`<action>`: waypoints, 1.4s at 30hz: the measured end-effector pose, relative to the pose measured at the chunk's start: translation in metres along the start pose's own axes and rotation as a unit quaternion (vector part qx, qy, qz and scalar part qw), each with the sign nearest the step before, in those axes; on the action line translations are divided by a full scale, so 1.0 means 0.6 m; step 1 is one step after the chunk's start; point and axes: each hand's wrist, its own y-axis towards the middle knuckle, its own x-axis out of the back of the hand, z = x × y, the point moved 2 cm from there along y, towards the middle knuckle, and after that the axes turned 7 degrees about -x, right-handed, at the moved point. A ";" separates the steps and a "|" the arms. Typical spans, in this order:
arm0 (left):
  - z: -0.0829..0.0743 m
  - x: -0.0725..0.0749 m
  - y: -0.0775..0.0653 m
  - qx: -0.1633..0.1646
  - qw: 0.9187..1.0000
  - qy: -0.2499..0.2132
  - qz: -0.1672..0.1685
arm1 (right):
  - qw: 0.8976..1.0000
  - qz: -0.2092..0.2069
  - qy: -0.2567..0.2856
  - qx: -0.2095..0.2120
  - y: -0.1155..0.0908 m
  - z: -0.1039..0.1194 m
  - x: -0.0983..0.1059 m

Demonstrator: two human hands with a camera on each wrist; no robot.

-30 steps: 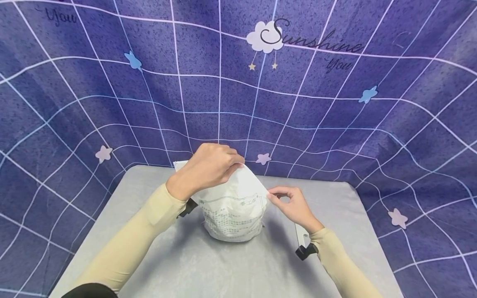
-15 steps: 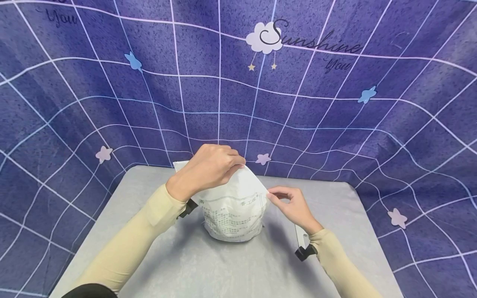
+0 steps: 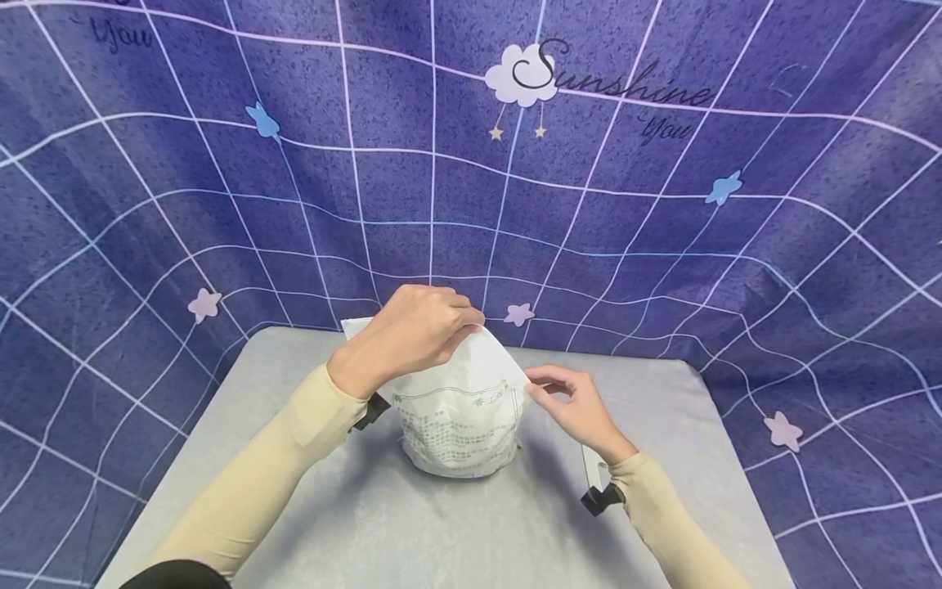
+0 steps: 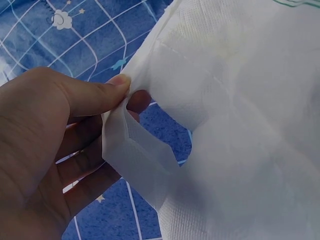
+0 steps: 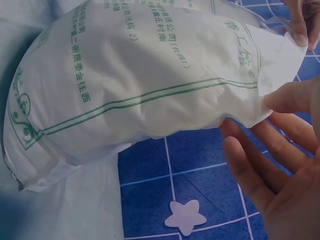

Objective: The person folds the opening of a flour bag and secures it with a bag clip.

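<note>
A full white bag (image 3: 459,433) with green printing and a cut-out handle stands upright on the table. My left hand (image 3: 419,331) pinches its top edge between thumb and forefinger; in the left wrist view that hand (image 4: 50,135) grips beside the handle hole, with the folded handle strip (image 4: 142,155) against its fingers. On the other side, my right hand (image 3: 577,405) pinches the bag's upper right edge. The right wrist view has the right thumb on top of the bag's edge (image 5: 260,102) and fingers beneath it. What lies inside the bag is hidden.
A grey cloth-covered table (image 3: 412,540) bears the bag. Behind and around it hangs a blue curtain (image 3: 397,188) with a grid, stars and a cloud. A black wrist mount (image 3: 603,497) with a white piece sits by the right wrist.
</note>
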 end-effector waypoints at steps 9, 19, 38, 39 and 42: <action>-0.001 0.000 -0.002 -0.002 1.000 -0.002 -0.002 | 1.000 0.011 0.006 0.003 -0.001 -0.003 0.010; 0.001 -0.003 -0.003 -0.002 1.000 -0.010 -0.002 | 0.995 -0.062 -0.028 -0.079 -0.020 -0.046 0.040; 0.003 0.000 -0.004 -0.010 1.000 -0.010 -0.014 | 0.943 -0.090 -0.233 -0.219 -0.083 -0.153 0.124; 0.002 0.000 -0.004 -0.011 1.000 -0.010 -0.014 | 0.942 -0.089 -0.236 -0.223 -0.085 -0.155 0.126; 0.002 -0.001 -0.005 -0.009 1.000 -0.010 -0.012 | 0.938 -0.085 -0.246 -0.229 -0.091 -0.159 0.133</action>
